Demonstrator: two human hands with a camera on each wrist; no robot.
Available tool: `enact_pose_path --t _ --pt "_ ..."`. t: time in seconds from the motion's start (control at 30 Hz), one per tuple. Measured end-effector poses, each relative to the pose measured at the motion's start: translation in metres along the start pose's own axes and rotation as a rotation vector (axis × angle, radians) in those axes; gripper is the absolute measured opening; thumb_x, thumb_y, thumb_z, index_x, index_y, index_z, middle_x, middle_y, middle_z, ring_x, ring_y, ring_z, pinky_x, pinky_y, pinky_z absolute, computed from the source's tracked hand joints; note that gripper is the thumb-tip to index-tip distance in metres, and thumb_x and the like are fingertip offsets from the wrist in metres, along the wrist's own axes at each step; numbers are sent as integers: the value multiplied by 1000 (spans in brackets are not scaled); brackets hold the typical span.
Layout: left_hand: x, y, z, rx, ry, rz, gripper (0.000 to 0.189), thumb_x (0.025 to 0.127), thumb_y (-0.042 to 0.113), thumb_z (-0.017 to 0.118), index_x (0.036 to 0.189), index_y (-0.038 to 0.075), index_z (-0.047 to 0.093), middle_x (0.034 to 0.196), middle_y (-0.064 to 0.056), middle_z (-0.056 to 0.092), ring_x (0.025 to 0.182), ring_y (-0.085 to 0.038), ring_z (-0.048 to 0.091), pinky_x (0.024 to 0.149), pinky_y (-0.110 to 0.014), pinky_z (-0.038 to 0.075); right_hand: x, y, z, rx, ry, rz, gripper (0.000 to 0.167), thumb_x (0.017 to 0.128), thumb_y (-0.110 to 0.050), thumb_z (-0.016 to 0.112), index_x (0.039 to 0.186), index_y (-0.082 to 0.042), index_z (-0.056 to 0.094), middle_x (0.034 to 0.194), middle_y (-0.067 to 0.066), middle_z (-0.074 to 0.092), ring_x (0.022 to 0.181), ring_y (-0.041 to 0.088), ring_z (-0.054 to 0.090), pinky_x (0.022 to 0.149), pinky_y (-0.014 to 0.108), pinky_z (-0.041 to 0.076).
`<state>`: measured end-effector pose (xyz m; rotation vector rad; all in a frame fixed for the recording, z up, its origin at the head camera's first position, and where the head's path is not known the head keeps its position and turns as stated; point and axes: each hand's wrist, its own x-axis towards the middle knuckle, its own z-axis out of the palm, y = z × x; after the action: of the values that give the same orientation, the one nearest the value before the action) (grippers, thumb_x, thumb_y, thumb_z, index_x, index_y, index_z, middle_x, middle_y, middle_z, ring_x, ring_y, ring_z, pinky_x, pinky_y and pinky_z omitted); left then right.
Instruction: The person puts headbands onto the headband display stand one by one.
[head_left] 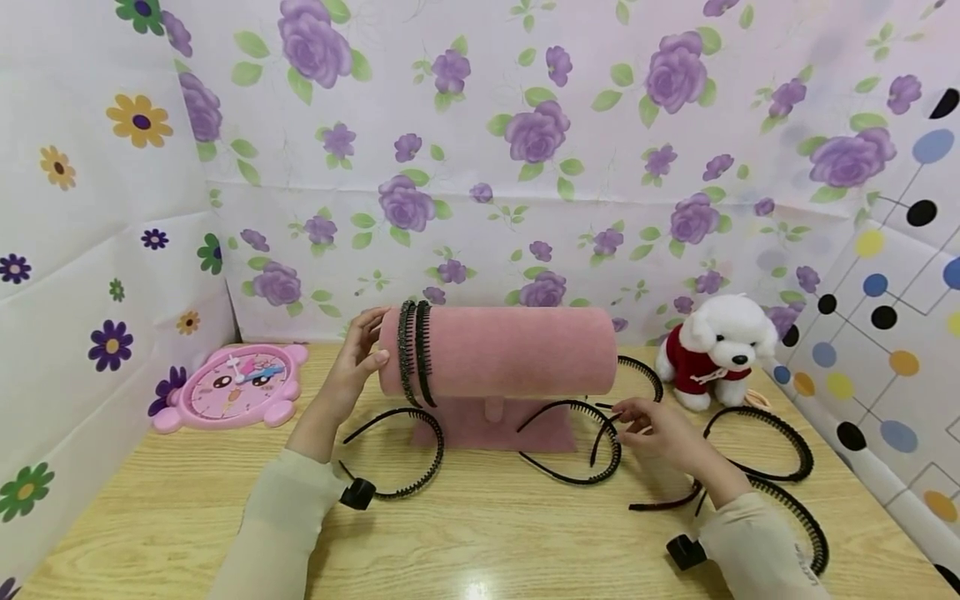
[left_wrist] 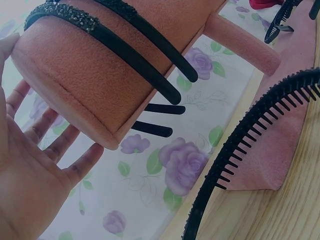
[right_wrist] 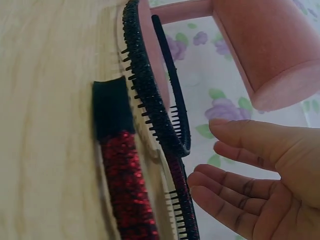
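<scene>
A pink plush headband stand (head_left: pixel 525 350) has a horizontal roll over a flat base. Two black toothed headbands (head_left: pixel 423 350) circle the roll near its left end, with sparkly stones on top in the left wrist view. My left hand (head_left: pixel 352 367) rests on that end of the roll, its fingers (left_wrist: pixel 75 167) spread and fairly straight against the edge. My right hand (head_left: pixel 656 433) hovers just right of a black headband (head_left: pixel 617 454) on the table. Nothing lies between its thumb and relaxed fingers in the right wrist view. A red-sequined headband (right_wrist: pixel 127 185) lies close by.
Another black headband (head_left: pixel 438 454) lies front left of the stand. More headbands (head_left: pixel 804 458) lie at the right, and one (head_left: pixel 652 375) is partly behind the roll. A pink toy clock (head_left: pixel 240 387) sits at the left, a white plush dog (head_left: pixel 712 354) at back right.
</scene>
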<state>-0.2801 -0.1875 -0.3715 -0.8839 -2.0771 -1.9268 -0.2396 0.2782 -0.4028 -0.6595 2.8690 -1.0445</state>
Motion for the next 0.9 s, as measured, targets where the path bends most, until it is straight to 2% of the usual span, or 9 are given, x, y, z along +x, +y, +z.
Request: enact_pose_path --t 0.27,0.5,0.7,0.9 --pt "1 2 1 2 -4 8 57 96 13 44 149 18 25 143 8 36 128 -10 39 96 -20 42 0 4 9 -24 -28 15 40 87 -15 69 120 3 58 101 16 68 87 21 66 71 25 51" --pt "0 3 1 10 -2 -1 57 96 13 44 149 18 24 144 7 35 129 -10 38 96 -20 41 1 7 14 8 -37 64 42 86 -14 70 122 3 57 94 10 66 80 13 62 63 23 48" --pt "0 1 0 6 0 6 57 95 11 43 149 18 25 144 7 35 128 -10 40 95 -19 42 1 7 15 34 -34 72 45 86 -12 70 124 6 56 89 8 67 74 6 59 60 22 49" --pt "-1 0 1 5 1 11 57 95 11 43 149 17 24 143 8 36 128 -9 40 95 -19 42 1 7 15 138 -47 134 44 88 -11 67 125 10 55 85 11 69 68 15 65 62 25 54"
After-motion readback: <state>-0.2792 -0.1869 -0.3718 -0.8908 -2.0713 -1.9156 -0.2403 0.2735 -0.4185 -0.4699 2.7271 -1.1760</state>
